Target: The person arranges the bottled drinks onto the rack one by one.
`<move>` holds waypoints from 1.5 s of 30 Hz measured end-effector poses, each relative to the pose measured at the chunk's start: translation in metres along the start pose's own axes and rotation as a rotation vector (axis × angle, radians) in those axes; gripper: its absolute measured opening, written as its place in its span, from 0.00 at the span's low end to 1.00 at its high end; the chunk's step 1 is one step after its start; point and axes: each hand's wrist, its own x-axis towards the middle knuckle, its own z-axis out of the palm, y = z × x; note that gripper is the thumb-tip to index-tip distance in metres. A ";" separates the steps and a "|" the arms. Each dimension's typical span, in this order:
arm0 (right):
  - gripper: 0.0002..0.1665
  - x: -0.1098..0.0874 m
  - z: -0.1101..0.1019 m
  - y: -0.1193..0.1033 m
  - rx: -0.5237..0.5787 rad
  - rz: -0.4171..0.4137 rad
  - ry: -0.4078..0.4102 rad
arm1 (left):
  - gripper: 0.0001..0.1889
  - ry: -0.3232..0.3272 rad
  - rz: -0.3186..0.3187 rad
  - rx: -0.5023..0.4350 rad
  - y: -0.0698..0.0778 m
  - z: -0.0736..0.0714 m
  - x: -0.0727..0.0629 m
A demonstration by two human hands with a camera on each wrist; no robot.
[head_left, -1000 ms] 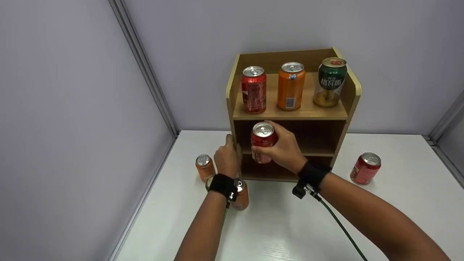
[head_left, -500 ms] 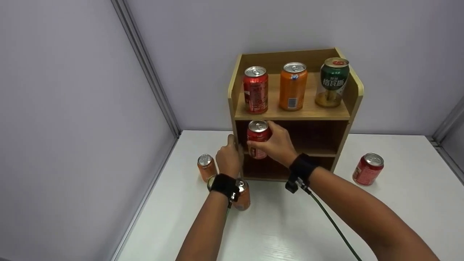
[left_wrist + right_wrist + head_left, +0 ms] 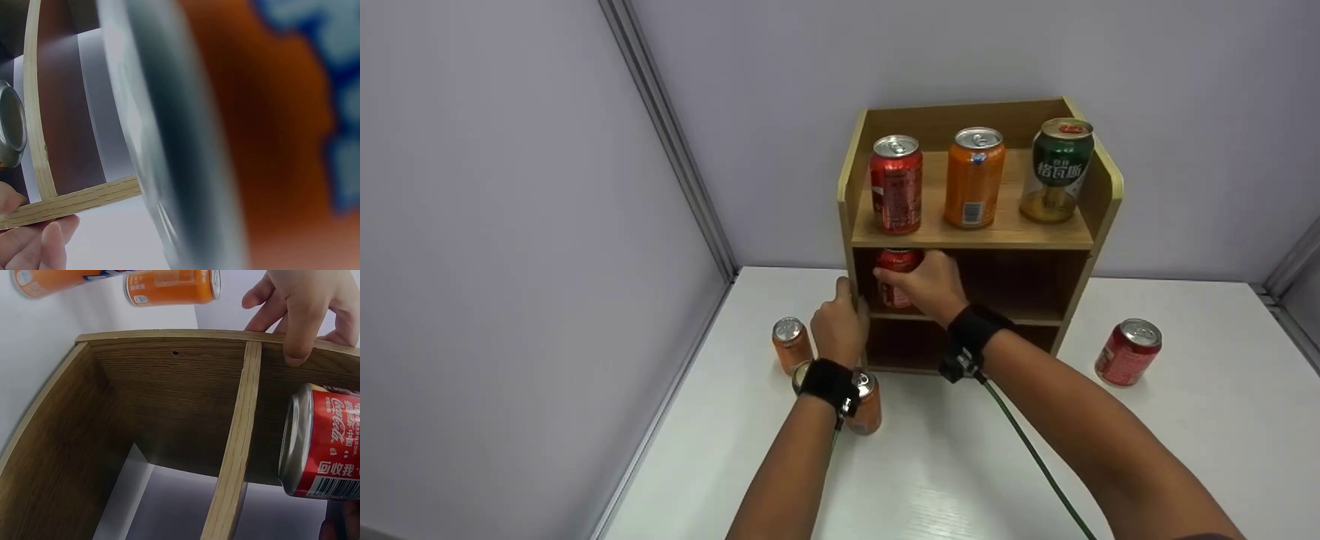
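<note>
My right hand (image 3: 936, 286) grips a red Coca-Cola can (image 3: 898, 261), upright in the left part of the wooden shelf's (image 3: 971, 244) middle compartment. In the right wrist view, a gap shows between the can's base (image 3: 295, 444) and the shelf board (image 3: 241, 422). My left hand (image 3: 840, 330) pinches the front edge of the shelf's left side panel, thumb on the inner face and fingers on the outer. Beside my left wrist stand two orange cans, one (image 3: 792, 345) to the left and one (image 3: 868, 412) to the right, plus a partly hidden can (image 3: 799, 373).
On the top shelf are a red can (image 3: 897, 187), an orange can (image 3: 975, 180) and a green-and-gold can (image 3: 1057, 172). Another red can (image 3: 1129, 354) stands right of the shelf on the white table (image 3: 997, 465). A grey wall (image 3: 547, 262) rises along the left.
My right hand has moved the red can leftward and inward, from in front of the shelf into the middle compartment. My left hand keeps its hold on the side panel.
</note>
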 end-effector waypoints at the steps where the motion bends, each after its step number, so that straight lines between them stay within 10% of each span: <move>1: 0.49 0.001 0.001 0.000 0.006 0.009 -0.003 | 0.13 -0.002 -0.001 0.000 0.000 0.000 0.000; 45: 0.51 0.016 0.023 0.012 0.097 0.067 -0.056 | 0.12 0.020 0.031 0.000 -0.003 0.001 -0.001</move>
